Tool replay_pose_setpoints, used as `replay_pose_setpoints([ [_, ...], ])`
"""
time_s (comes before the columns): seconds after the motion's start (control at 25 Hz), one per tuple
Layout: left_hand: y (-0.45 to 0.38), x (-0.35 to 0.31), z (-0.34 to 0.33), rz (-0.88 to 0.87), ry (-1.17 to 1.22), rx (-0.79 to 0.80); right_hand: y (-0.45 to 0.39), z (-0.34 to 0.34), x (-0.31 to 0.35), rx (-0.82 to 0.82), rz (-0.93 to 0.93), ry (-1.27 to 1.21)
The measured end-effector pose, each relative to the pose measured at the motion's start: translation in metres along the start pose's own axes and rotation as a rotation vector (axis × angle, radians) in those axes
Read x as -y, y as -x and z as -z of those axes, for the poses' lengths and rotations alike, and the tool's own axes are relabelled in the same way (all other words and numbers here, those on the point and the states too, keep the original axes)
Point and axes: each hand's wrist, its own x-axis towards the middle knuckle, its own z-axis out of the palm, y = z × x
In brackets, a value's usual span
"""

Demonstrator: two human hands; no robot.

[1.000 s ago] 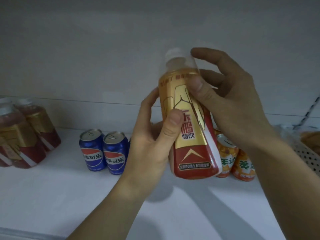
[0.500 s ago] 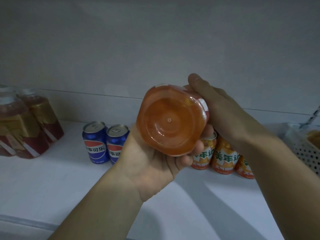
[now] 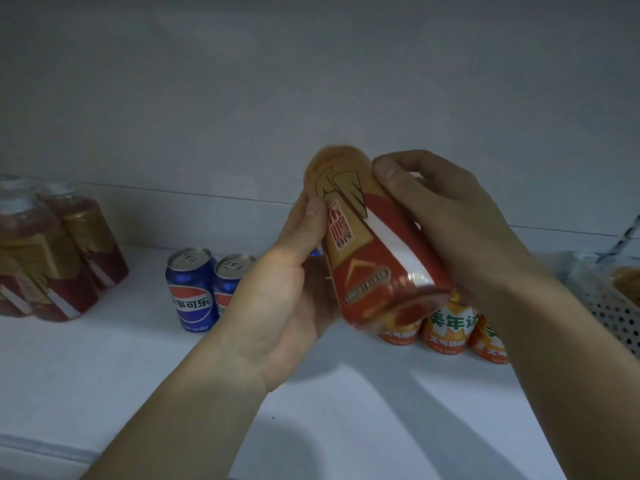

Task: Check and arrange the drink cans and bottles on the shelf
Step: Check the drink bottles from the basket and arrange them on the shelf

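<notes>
A drink bottle (image 3: pixel 372 251) with a gold and red label is held in the air above the white shelf (image 3: pixel 104 372), tilted with its top away from me and to the left. My left hand (image 3: pixel 284 292) grips its left side, thumb on the label. My right hand (image 3: pixel 446 216) wraps over its right side from above. Two blue Pepsi cans (image 3: pixel 192 289) stand behind my left hand. Orange cans (image 3: pixel 446 323) stand behind the bottle's base, partly hidden. More bottles (image 3: pixel 52 258) of the same kind stand at the far left.
A white perforated basket (image 3: pixel 609 299) sits at the right edge of the shelf. The shelf's back wall (image 3: pixel 311 81) rises close behind the drinks. The shelf's front edge (image 3: pixel 41 448) runs along the lower left.
One second ago the bottle stood upright in both hands. Half a second ago its base faced me. Now it has swung back so the label shows, tilted.
</notes>
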Motion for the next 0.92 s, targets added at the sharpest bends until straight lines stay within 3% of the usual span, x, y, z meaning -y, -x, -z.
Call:
replay_pose_setpoints([
  [0.32,-0.003,0.003,0.001,-0.188,-0.053,-0.092,0.000,0.000,0.000,-0.040,0.113,-0.087],
  [0.6,-0.001,0.002,0.003,-0.457,-0.372,-0.213,0.003,0.000,0.003,0.066,0.180,-0.235],
  [0.92,0.012,0.000,0.011,-0.486,-0.443,-0.147,0.017,-0.009,0.013,0.083,0.233,-0.194],
])
